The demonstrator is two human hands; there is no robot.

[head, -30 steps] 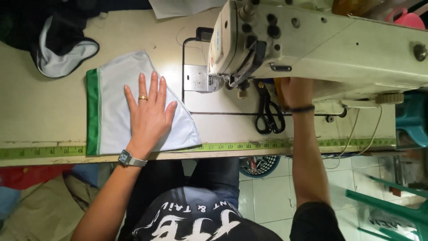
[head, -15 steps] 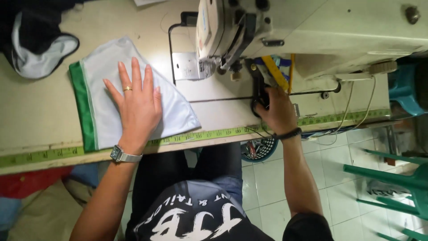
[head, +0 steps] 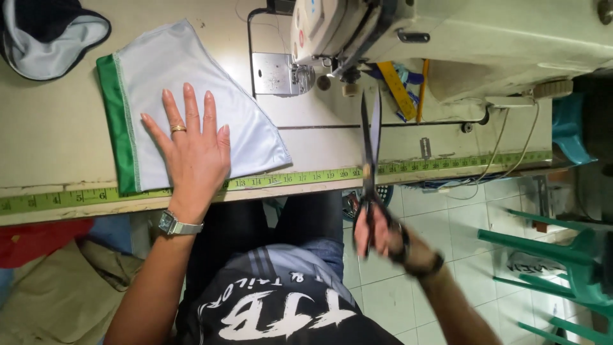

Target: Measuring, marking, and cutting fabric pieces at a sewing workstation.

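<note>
- Setting: a pale sewing table (head: 57, 160) seen from above, with a tiled floor below its near edge and green plastic chairs (head: 562, 255) at the far right.
- Far-left corner of the table: a dark garment with a pale lining (head: 48, 32) lies bunched, well apart from the hands.
- Left part of the table: a pale blue fabric piece (head: 191, 76) with a green band (head: 118, 121) along its left side lies flat, its lower side just beside the near edge.
- Left hand (head: 191, 150): pressed palm-down on the fabric piece, fingers spread and straight, gripping nothing; a ring and a wristwatch show.
- Near edge: a yellow-green measuring tape (head: 287, 179) runs along it from left to right.
- Centre: the metal needle plate (head: 274, 73) sits to the right of the fabric piece, under the head of the cream sewing machine (head: 485, 38).
- Right hand (head: 380, 233): below the near edge, fingers curled closed through the handles of black scissors (head: 369, 147).
- Key relation: the long axis of the scissors runs across the near edge toward the machine, blades nearly together, tips just under the machine head; the fabric piece lies to their left, near the blades but apart, and is held by the left hand alone.
- Behind the blades: a yellow ruler (head: 397, 89) leans under the machine arm.
</note>
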